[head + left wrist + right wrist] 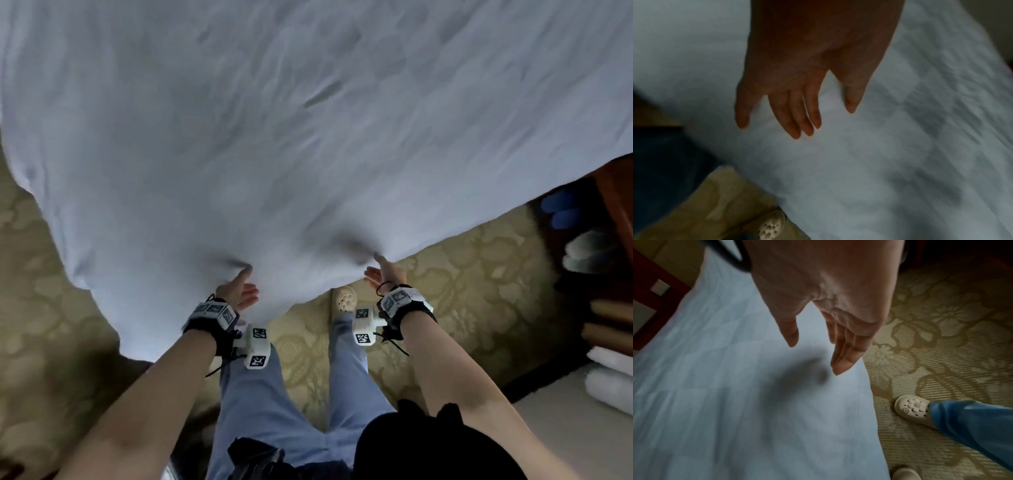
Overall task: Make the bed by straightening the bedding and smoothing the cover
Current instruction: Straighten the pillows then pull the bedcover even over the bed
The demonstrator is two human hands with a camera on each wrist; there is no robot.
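Hands [239,291] [382,274] hover open-fingered above white cover [308,120].

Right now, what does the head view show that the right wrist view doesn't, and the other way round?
Only the head view shows the left hand, open at the white cover's near edge, both wrist cameras, and rolled white towels at the right. Only the right wrist view shows the flower charms on the cream clog and a dark red wooden frame beyond the bed. Both show the right hand open at the cover's edge, the patterned carpet and blue trousers.
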